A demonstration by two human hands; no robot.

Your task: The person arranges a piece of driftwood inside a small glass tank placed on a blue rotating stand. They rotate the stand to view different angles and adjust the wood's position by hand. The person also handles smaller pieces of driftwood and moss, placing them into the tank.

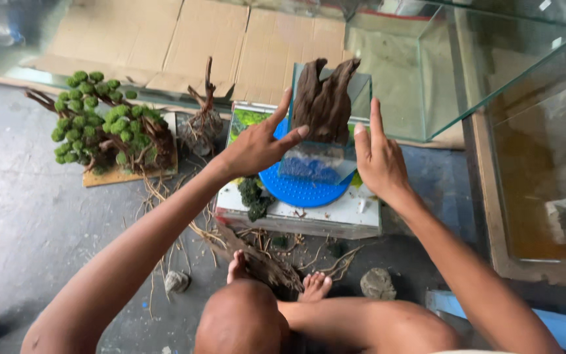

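Clear glass, a small square tank (325,124) holding dark brown driftwood (325,98), sits steadied between the left hand (257,147) and right hand (378,160), fingers spread flat against its sides.

Single view only, worn on the head and tilted steeply down past knees and bare feet at the lower centre of the frame. Faces forward over a small glass tank (325,124) held at arm's length near centre, with cardboard sheets (185,42) along the top edge. Close enough to crop both forearms at the bottom corners.
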